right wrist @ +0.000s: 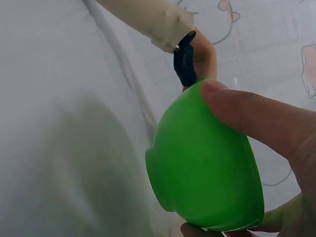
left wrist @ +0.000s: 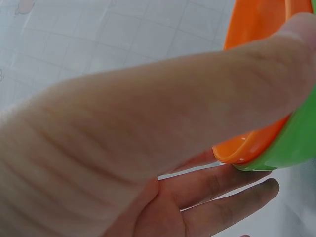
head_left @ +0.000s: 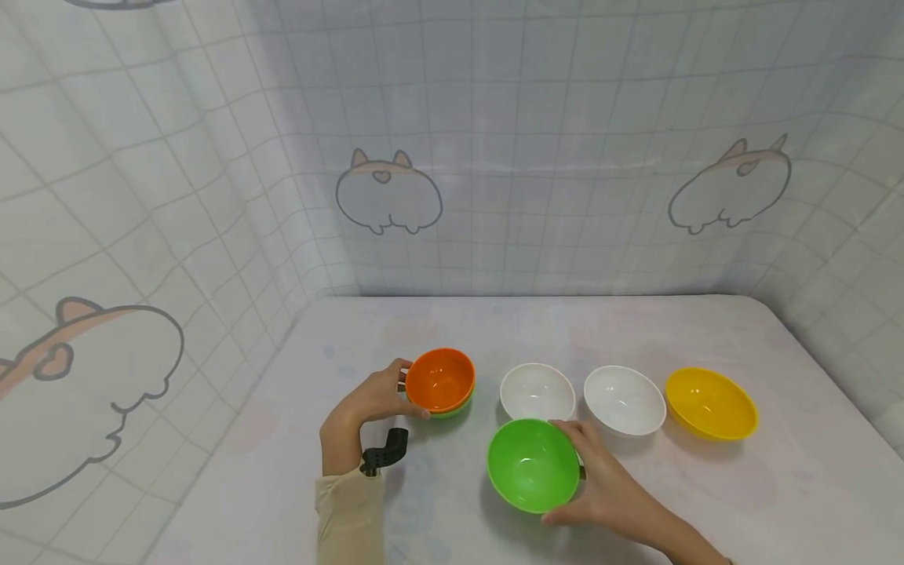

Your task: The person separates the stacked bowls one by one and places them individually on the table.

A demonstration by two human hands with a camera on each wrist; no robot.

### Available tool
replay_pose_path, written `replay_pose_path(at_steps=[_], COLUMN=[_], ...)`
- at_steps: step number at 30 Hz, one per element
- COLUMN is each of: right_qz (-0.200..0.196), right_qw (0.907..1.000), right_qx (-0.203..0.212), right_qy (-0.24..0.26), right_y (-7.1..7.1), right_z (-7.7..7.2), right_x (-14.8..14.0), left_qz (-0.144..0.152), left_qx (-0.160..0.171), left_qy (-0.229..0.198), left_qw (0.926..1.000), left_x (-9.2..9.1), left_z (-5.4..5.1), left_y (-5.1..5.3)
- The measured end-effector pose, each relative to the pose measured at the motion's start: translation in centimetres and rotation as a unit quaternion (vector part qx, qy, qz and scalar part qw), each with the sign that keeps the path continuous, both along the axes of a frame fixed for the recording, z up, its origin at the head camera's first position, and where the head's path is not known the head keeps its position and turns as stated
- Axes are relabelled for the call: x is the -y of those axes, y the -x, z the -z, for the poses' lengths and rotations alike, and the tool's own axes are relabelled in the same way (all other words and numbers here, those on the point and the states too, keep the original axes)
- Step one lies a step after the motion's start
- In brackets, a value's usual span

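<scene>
My left hand [head_left: 382, 395] grips an orange bowl [head_left: 441, 380] that sits inside a green bowl [head_left: 452, 411], thumb at the near side and fingers at the far left. In the left wrist view the thumb lies over the orange bowl's rim [left wrist: 261, 19], with the lower green bowl [left wrist: 301, 128] showing beneath. My right hand [head_left: 600, 486] holds another green bowl [head_left: 533, 464] by its right side, between thumb and fingers. This bowl [right wrist: 207, 158] is raised off the table, its shadow falling below. Whether the left stack touches the table, I cannot tell.
Two white bowls, one [head_left: 538, 392] just beyond the held green bowl and one [head_left: 625, 400] to its right, stand on the pale table [head_left: 297, 502]. A yellow bowl [head_left: 710, 404] stands farther right. Tile-patterned curtains [head_left: 565, 259] enclose the back and sides.
</scene>
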State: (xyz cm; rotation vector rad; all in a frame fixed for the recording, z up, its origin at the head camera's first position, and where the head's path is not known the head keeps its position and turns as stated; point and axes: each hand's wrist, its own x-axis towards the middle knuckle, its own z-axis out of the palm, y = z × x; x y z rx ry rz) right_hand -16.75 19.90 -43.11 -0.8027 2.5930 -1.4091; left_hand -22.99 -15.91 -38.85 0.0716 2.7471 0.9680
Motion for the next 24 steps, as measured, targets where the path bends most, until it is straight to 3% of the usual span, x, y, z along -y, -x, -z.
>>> replay_pose_path(at_steps=[11, 18, 24], right_qz=[0.022, 0.012, 0.016], right_qw=[0.9996, 0.9998, 0.9998], right_qx=[0.014, -0.018, -0.011], right_qy=[-0.01, -0.001, 0.004], right_y=[-0.8, -1.1, -1.2], right_z=[0.9, 1.5, 2.1], right_x=[-0.1, 0.1, 0.4], left_qz=[0.0, 0.004, 0.001], left_qx=[0.002, -0.003, -0.002], left_qy=[-0.004, -0.006, -0.008], left_qw=[1.0, 1.0, 1.0], left_x=[0.1, 0.4, 0.5], left_z=[0.0, 0.2, 0.4], left_y=[0.0, 0.0, -0.1])
